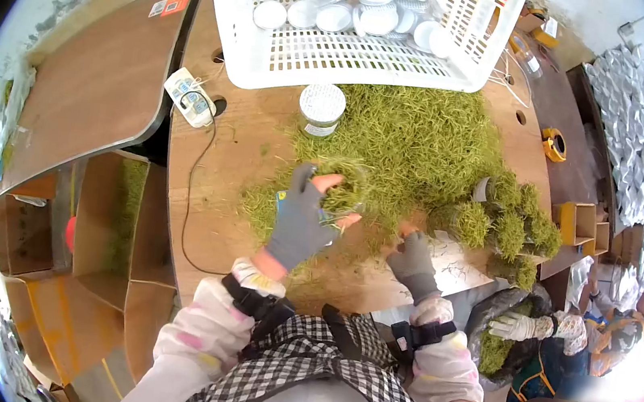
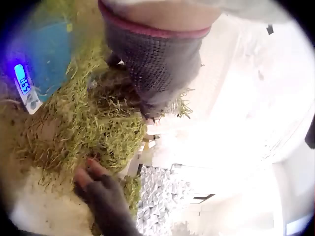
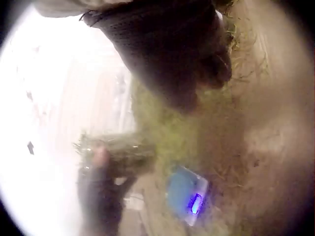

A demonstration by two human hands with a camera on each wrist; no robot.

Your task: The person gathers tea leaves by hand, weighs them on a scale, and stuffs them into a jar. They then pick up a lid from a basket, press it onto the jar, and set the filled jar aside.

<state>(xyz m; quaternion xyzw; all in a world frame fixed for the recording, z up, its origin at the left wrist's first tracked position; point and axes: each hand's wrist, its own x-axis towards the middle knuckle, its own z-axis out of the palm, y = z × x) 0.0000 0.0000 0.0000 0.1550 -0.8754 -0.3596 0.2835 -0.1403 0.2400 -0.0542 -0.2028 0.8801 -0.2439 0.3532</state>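
A left hand [image 1: 299,218] in a grey fingerless glove grips a clear jar [image 3: 127,154] packed with greens, fingers and thumb curled round its wall; the jar is above the table [image 1: 244,146], near the scale [image 2: 50,61], whose blue plate and lit display [image 2: 22,78] show beside strewn greens; the jar's exact tilt cannot be told. The right hand [image 1: 414,263], gloved alike, reaches to the near edge of the heap [image 1: 436,139], fingertips at the loose greens; whether it pinches any cannot be told, the close view being dark and blurred.

At the heap's right side stand several filled jars [image 1: 507,225], greens rising above their rims; at its far left corner sits a jar with a white lid [image 1: 321,105]; behind, a white basket [image 1: 246,65] holds many round white-topped containers [image 1: 378,20]. A power strip [image 1: 190,97] lies at the table's left edge, its dark cable [image 1: 190,200] curving toward the near side; at right, another person's white-gloved hand [image 1: 519,326] rests in a dark bag [image 1: 484,313] of greens; beyond are massed silver packets [image 1: 640,129].
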